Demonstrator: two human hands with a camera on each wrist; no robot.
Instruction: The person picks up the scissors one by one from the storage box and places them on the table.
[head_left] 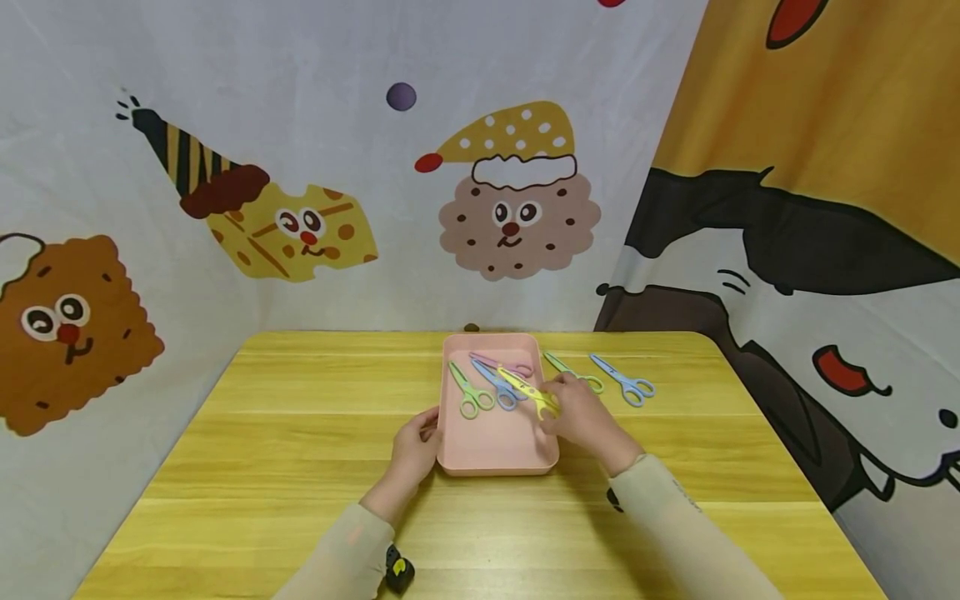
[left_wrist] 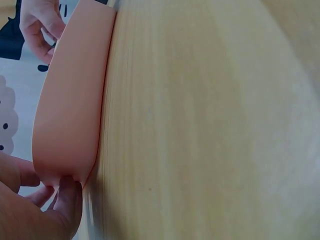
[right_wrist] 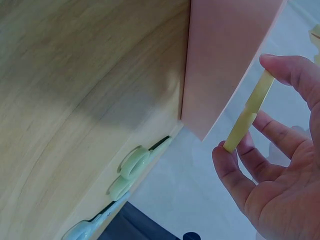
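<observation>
A pink tray (head_left: 495, 446) lies on the table, with green scissors (head_left: 467, 388), blue scissors (head_left: 504, 393) and pink scissors (head_left: 517, 367) inside. At its left wall my left hand (head_left: 415, 450) holds the side; the left wrist view shows thumb and fingers (left_wrist: 67, 202) bent against one end of the tray. My right hand (head_left: 585, 417) pinches yellow scissors (head_left: 528, 387) by the handle end, above the tray's right part. In the right wrist view the yellow scissors (right_wrist: 250, 111) sit edge-on between thumb and fingertips. The tray's inside is hidden from both wrist views.
To the right of the tray, another pair of green scissors (head_left: 592, 382) and another pair of blue scissors (head_left: 626, 383) lie on the wooden table (head_left: 300, 417). The right hand partly covers the green pair. Behind the table hangs a cartoon-printed cloth (head_left: 322, 83).
</observation>
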